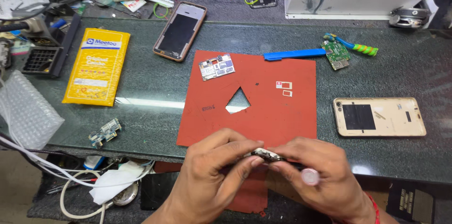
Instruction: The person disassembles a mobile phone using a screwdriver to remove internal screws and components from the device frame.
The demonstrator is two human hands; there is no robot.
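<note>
While both hands meet at the near edge of the red mat, the left hand and the right hand pinch a small metallic part between their fingertips, thumbs and forefingers closed on it from either side; what the part is I cannot tell. A pinkish round piece sits against the right hand's fingers. On the mat's far left corner lies a small circuit board, and near its right side two little white trays. Beyond the mat's far edge rest a blue pry tool and a green board. Left of the mat lie a dark-screened phone and a yellow packet; right of it, a gold phone back.
</note>
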